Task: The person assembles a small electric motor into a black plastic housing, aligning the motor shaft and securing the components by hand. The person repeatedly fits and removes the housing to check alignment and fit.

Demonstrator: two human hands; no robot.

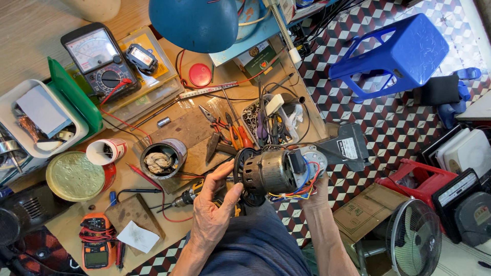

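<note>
A person sits at a crowded table (46, 15) and holds a small electric motor (271, 173) up in front of their lap, just past the table's near edge, so that it hangs in the air between both hands rather than resting on anything. The left hand (215, 209) reaches in from the left, its fingers (219, 174) spread and curled around the dark ribbed end of the motor, the thumb pressing from below; this looks like the grip that turns or steadies the casing. The right hand (317, 191) cradles the other end from beneath, where a bundle of red, blue and yellow wires (302, 191) loops out; most of it is hidden behind the motor, so I cannot tell how its fingers are set, only that they seem to bear the weight. Held this way, the metal side of the motor faces the camera, probably for a closer look. Close by on the table lie pliers (217, 122) with red handles and a tin can (163, 158) stuffed with a rag, all within easy reach of the left hand. Farther left stand a meter with a dial (99, 59) and an orange meter (96, 245), their leads trailing across the table. A blue stool (399, 53) lies tipped over on the chequered floor (388, 128), and a fan (414, 237) stands near the right knee.
</note>
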